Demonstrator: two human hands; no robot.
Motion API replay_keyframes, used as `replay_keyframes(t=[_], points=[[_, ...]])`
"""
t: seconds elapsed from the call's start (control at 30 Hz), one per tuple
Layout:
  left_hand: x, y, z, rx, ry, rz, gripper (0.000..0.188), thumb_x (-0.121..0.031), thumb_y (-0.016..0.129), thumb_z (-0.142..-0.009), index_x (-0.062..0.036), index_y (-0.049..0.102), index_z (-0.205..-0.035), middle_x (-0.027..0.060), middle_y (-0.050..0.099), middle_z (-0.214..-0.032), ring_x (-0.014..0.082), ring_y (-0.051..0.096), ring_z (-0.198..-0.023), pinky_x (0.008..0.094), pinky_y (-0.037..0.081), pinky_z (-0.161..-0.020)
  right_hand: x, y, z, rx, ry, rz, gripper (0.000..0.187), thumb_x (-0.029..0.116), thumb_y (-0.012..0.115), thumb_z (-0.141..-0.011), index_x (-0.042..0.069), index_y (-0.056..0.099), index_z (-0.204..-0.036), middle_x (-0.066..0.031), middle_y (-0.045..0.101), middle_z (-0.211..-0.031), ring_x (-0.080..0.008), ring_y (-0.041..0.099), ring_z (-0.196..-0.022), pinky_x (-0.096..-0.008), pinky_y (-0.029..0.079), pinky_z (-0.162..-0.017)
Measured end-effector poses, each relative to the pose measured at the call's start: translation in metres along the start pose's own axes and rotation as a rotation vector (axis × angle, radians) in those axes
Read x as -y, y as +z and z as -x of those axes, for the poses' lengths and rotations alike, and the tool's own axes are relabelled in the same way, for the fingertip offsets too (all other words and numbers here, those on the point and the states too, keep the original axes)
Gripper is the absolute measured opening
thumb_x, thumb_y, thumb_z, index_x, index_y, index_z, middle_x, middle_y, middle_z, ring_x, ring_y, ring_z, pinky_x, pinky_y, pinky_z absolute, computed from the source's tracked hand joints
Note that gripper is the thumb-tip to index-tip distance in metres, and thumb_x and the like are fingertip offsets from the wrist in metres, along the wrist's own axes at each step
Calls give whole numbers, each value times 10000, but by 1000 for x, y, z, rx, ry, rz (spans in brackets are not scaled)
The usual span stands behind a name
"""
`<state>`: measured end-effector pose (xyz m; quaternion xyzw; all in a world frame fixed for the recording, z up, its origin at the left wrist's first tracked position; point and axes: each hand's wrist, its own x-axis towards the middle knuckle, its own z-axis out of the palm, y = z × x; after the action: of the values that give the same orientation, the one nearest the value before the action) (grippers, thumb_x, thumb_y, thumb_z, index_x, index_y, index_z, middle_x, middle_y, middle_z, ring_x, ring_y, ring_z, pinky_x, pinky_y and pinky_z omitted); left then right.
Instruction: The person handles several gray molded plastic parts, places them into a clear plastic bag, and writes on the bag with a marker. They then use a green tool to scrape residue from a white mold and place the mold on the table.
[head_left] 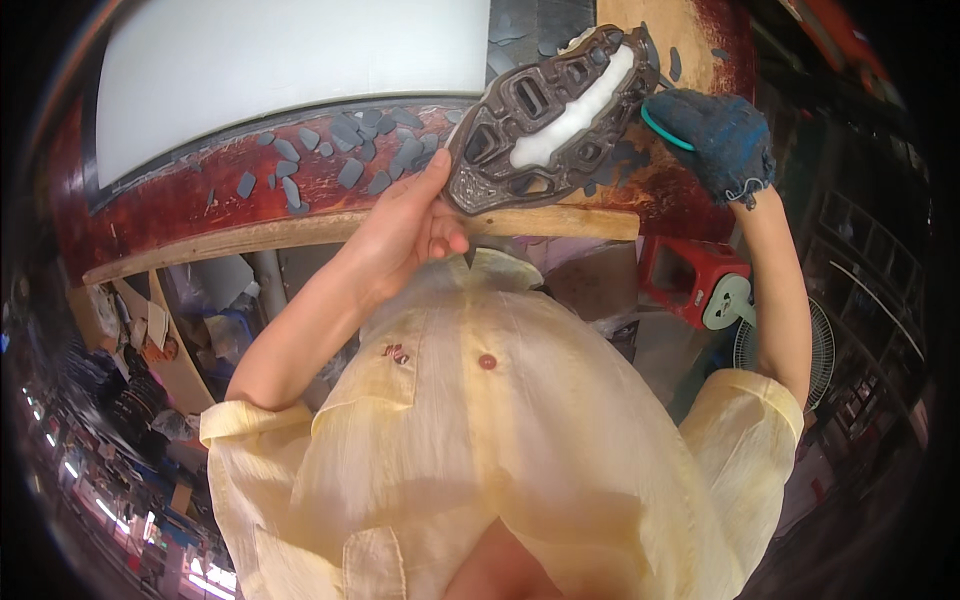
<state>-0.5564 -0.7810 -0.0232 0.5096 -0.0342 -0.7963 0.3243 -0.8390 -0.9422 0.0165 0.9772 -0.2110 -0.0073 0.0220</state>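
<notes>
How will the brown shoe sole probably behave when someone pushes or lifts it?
The brown shoe sole is probably fairly stiff: it shows no sagging beyond the left hand. It may feel light for its size, given its deep hollows. Its long, broad shape suggests sliding rather than rolling.

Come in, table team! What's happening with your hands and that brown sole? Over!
Left hand bare, gripping brown sole by near end. Right hand gloved, closed on something teal, right of the sole. Grey scraps scattered over red bench.

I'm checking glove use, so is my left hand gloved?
No, your left hand on the brown shoe sole is bare, while a blue glove covers your right hand.
</notes>
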Motion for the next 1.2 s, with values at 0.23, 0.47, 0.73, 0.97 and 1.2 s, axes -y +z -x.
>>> replay_keyframes(t=[0.23, 0.47, 0.73, 0.97, 1.2], points=[[18, -10, 0, -35, -97, 64, 428, -468, 428, -953, -60, 547, -897, 23, 542, -612, 110, 510, -518, 224, 358, -478, 0, -32, 40, 14, 181, -26, 266, 164, 684, -754, 162, 661, -1019, -81, 676, -957, -276, 652, -780, -364, 520, -675], [26, -23, -9, -27, -162, 142, 435, -474, 403, -955, -79, 585, -949, 28, 552, -575, 111, 501, -465, 223, 373, -439, -12, -43, 44, -39, 769, -556, 265, 198, 641, -817, 39, 656, -1030, -145, 671, -961, -258, 671, -853, -327, 526, -754], [4, -36, -15, -53, 94, -136, 388, -415, 497, -926, -38, 573, -979, 36, 624, -699, 121, 579, -524, 220, 418, -463, 11, -57, 59, -46, 505, -158, 182, 238, 672, -781, 163, 702, -944, -85, 675, -964, -254, 659, -823, -338, 536, -704], [11, -30, -18, -125, -31, 137, 393, -416, 474, -933, -61, 564, -1076, 58, 657, -859, 127, 606, -613, 191, 430, -480, 19, -62, 53, -3, 407, -284, 207, 89, 617, -784, 93, 676, -982, -118, 666, -965, -298, 648, -838, -365, 528, -738], [1, -21, -16, -68, -150, 119, 434, -420, 400, -958, -70, 505, -1193, 39, 642, -1037, 129, 627, -843, 241, 509, -670, 27, -65, 72, -160, 724, -449, 220, 245, 604, -825, 198, 669, -1030, -63, 669, -969, -262, 638, -882, -353, 506, -775]])
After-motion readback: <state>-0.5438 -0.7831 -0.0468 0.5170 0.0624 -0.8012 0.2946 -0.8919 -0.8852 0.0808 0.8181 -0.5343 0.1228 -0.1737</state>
